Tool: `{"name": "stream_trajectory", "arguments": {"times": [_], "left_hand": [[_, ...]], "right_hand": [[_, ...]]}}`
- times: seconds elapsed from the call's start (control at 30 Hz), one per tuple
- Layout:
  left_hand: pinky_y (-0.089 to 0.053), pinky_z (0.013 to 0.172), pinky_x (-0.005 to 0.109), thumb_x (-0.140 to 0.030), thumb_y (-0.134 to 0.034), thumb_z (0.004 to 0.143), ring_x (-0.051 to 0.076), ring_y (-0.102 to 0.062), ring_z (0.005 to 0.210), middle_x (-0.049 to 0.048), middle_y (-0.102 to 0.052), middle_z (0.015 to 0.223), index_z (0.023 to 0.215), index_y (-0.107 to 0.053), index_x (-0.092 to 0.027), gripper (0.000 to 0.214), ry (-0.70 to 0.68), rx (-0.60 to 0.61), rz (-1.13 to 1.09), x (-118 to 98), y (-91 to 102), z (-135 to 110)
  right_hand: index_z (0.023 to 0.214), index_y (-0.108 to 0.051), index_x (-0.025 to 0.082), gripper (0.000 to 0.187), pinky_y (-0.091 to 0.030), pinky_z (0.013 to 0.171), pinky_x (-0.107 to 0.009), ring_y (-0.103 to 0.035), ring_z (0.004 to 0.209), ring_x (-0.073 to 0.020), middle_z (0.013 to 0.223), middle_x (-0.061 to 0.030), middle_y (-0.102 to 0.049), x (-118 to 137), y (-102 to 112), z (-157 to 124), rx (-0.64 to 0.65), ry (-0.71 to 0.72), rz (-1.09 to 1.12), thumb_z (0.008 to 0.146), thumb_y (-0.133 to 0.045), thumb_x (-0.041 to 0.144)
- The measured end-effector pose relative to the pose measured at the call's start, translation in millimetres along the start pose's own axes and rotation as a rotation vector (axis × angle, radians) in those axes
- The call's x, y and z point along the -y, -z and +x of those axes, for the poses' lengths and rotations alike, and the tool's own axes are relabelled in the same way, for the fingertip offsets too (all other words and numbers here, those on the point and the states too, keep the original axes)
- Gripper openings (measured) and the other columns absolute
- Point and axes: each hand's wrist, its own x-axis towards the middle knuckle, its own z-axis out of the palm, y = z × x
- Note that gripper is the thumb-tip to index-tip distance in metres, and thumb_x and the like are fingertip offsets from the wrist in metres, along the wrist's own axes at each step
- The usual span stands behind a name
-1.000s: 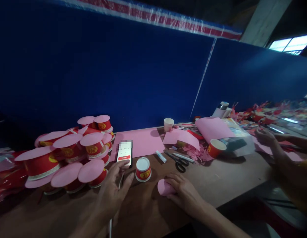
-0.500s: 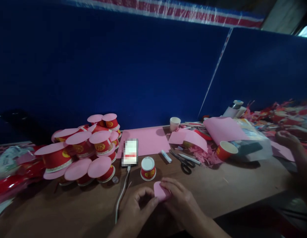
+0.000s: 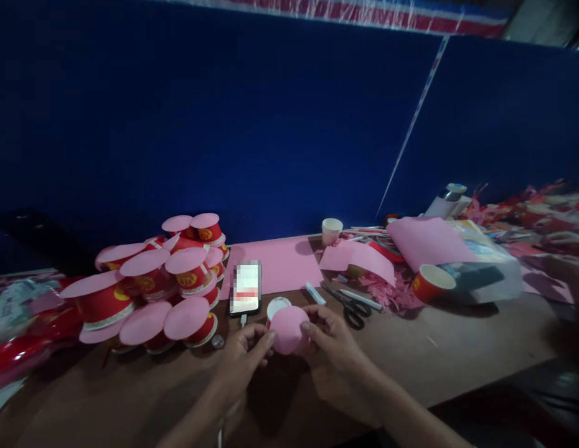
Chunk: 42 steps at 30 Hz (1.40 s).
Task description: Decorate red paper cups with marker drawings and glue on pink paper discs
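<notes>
The brown worktop [image 3: 457, 348] carries a heap of red cups capped in pink [image 3: 159, 280] to the left of the phone [image 3: 245, 288]. A flat pink sheet [image 3: 280, 264] lies just right of the phone. In front of the phone, the left hand [image 3: 245, 358] and right hand [image 3: 331, 345] each pinch an edge of a pink paper disc [image 3: 288, 330], which is raised between them. Scissors [image 3: 350, 308] lie further right of the phone. An upturned red cup [image 3: 276, 305] beside the phone is partly hidden by the disc.

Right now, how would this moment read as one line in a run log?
left hand: pinches pink disc | right hand: pinches same disc | disc: raised, partly covering cup | nearby: phone, scissors
</notes>
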Motion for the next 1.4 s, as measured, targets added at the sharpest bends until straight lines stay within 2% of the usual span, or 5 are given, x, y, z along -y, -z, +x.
{"name": "stream_trajectory", "arguments": {"times": [0.33, 0.63, 0.9, 1.07, 1.4], "left_hand": [[-0.032, 0.043, 0.017, -0.048, -0.069, 0.065, 0.007, -0.040, 0.045, -0.0060, -0.047, 0.047, 0.064, -0.055, -0.015, 0.036, 0.013, -0.083, -0.031, -13.5, 3.1, 22.7], [-0.030, 0.040, 0.017, -0.047, -0.076, 0.053, 0.006, -0.037, 0.039, -0.0079, -0.043, 0.042, 0.056, -0.051, -0.016, 0.040, 0.053, -0.149, -0.035, -15.4, 6.3, 44.1], [-0.028, 0.040, 0.015, -0.045, -0.074, 0.059, 0.005, -0.034, 0.042, -0.0081, -0.041, 0.047, 0.059, -0.049, -0.016, 0.038, 0.080, -0.129, -0.076, -4.6, 9.6, 53.1], [-0.028, 0.040, 0.015, -0.045, -0.074, 0.058, 0.004, -0.034, 0.042, -0.0083, -0.040, 0.047, 0.058, -0.048, -0.017, 0.039, 0.110, -0.126, -0.095, -4.7, 7.1, 53.8], [-0.030, 0.042, 0.016, -0.052, -0.071, 0.061, 0.005, -0.037, 0.044, -0.0070, -0.045, 0.050, 0.064, -0.051, -0.016, 0.041, 0.116, -0.113, -0.083, -4.3, 3.8, 60.1]], "right_hand": [[0.095, -0.059, 0.016, 0.032, -0.042, 0.044, -0.020, -0.051, 0.058, -0.0110, 0.075, -0.0012, -0.058, -4.5, -10.7, 28.6, -0.101, 0.040, -0.021, 0.072, -0.066, 0.036], [0.095, -0.059, 0.016, 0.028, -0.043, 0.051, -0.022, -0.052, 0.060, -0.0120, 0.074, -0.0014, -0.060, -6.5, -12.8, 49.0, -0.134, 0.120, -0.151, 0.074, -0.063, 0.034], [0.095, -0.060, 0.015, 0.028, -0.043, 0.055, -0.023, -0.053, 0.062, -0.0115, 0.077, -0.0017, -0.061, -16.3, -12.9, 57.4, -0.126, 0.128, -0.157, 0.074, -0.063, 0.033], [0.093, -0.060, 0.016, 0.028, -0.042, 0.050, -0.021, -0.053, 0.062, -0.0122, 0.074, -0.0013, -0.060, -13.9, -11.9, 57.6, -0.137, 0.100, -0.121, 0.074, -0.064, 0.036], [0.090, -0.062, 0.015, 0.030, -0.040, 0.048, -0.022, -0.050, 0.058, -0.0117, 0.070, -0.0007, -0.059, -12.2, -12.6, 60.2, -0.164, 0.036, -0.051, 0.071, -0.066, 0.039]]}}
